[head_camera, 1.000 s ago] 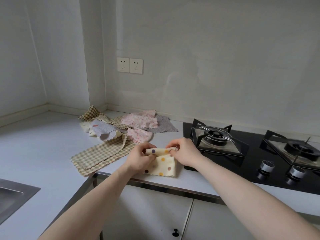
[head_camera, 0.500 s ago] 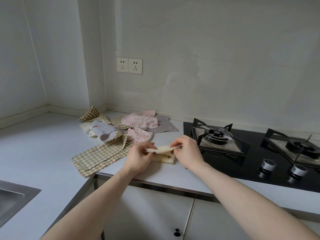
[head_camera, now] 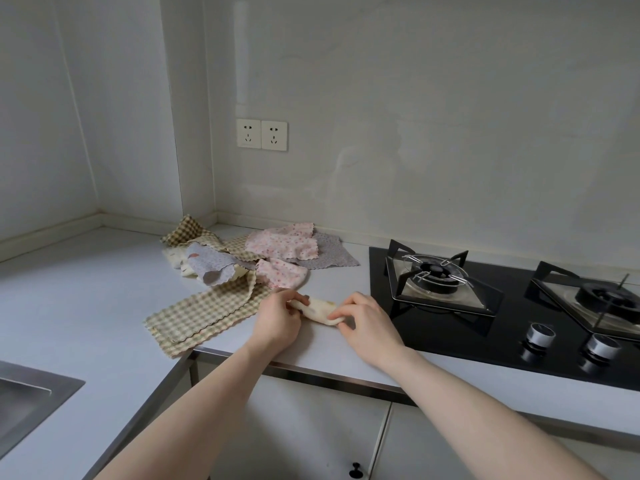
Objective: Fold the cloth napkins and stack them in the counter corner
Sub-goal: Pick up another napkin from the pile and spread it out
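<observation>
Two hands work one small napkin (head_camera: 320, 310) — cream with coloured dots, already folded down to a narrow bundle, lying on the worktop (head_camera: 104, 306) near its front edge, just left of the hob (head_camera: 450, 341). The left hand (head_camera: 277, 322) pinches the bundle's 9 o'clock end, thumb and fingers (head_camera: 300, 299) curled round it; the right hand (head_camera: 367, 323) grips the 3 o'clock end, fingers bent over the top and thumb tucked under the edge. Neither hand is slack.

The step looks like the last fold or the squaring-up. To do it well, I would bring the two ends level, keep the edges matched, then press flat along the crease from the middle outward, so the soft cloth does not spring open when released.

The rest wait at 11 o'clock from the hands: a checked cloth (head_camera: 207, 313) spread flat and touching the left hand, and beyond it a loose heap (head_camera: 263, 251) of pink, grey and checked pieces toward the corner (head_camera: 207, 220). No folded stack shows there, so most of the task seems still ahead — the heap partly covers the place the stack must go and will want shifting.
</observation>
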`<state>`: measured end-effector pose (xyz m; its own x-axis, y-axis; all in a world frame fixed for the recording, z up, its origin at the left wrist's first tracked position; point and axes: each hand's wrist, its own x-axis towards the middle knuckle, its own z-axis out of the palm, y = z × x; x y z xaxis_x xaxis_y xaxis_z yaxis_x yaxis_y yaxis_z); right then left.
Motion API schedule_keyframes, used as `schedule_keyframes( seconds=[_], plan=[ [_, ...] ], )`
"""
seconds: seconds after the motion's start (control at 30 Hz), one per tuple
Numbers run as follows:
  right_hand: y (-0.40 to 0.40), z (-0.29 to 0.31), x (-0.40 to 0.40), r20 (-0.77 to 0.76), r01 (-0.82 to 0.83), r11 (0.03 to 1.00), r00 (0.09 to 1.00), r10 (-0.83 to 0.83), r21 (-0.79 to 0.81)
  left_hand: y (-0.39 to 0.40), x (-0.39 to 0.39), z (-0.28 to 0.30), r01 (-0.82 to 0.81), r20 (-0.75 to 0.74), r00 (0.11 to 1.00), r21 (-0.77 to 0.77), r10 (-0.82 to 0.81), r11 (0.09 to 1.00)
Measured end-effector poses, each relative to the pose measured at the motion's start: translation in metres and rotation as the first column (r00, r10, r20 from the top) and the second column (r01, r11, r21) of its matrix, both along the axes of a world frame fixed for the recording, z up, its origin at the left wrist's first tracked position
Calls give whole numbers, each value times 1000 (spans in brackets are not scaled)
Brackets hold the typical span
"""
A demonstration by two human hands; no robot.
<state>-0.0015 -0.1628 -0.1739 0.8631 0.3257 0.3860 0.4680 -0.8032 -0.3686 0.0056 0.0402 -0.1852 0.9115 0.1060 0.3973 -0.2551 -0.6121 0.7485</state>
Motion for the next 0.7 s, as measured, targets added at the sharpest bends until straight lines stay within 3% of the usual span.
schedule_keyframes(
  seconds=[0.17,0.4,0.53,0.63,0.7],
  plan=[
    [0,-2,0,-40,76,997,996,-75,17,-5,-1,-1,-17,-24,1000,88,19,996],
    [-3,12,19,-157,196,976,971,-180,95,-2,8,6,-97,-219,971,13,97,995],
    [-8,13,36,-234,145,988,960,-154,-55,11,26,16,2,-358,934,42,13,999],
    [-9,14,48,-249,84,979,960,-130,-186,9,25,16,70,-325,945,118,-28,991],
    [-12,13,56,-279,22,993,959,-55,-120,7,20,10,111,-253,964,81,-87,991]
  ],
)
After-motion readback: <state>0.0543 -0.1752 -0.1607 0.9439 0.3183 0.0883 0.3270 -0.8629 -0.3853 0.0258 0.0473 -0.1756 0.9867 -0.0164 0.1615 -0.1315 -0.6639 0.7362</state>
